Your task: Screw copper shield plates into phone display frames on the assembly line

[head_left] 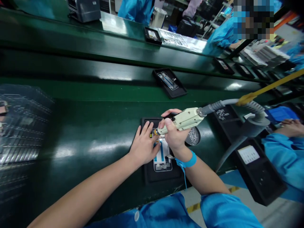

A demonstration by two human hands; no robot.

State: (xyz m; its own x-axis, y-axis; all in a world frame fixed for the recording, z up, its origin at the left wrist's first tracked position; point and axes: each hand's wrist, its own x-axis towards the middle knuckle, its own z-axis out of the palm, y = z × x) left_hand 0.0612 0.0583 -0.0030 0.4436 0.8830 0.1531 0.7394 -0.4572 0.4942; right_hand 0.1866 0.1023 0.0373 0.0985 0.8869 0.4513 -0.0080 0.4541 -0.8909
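Note:
A pale electric screwdriver point(187, 119) is gripped in my right hand point(175, 134), its tip pointing left and down at the top of an open phone body point(162, 158). The phone lies in a black tray point(148, 175) on the green bench. My left hand point(144, 144) rests flat over the phone's upper left edge, fingers stretched out beside the screwdriver's tip. My fingers hide part of the phone's top end. Just right of my right hand stands a round dish point(193, 136) of small shiny pieces. A blue wrist strap point(190, 161) circles my right wrist.
Another black tray with a phone body point(168, 83) sits farther back. Clear plastic trays point(21, 126) are stacked at the left. A long black box point(258, 171) with compartments stands at the right, near a co-worker's sleeve point(282, 155). The screwdriver's cable hangs from a yellow strap point(273, 87).

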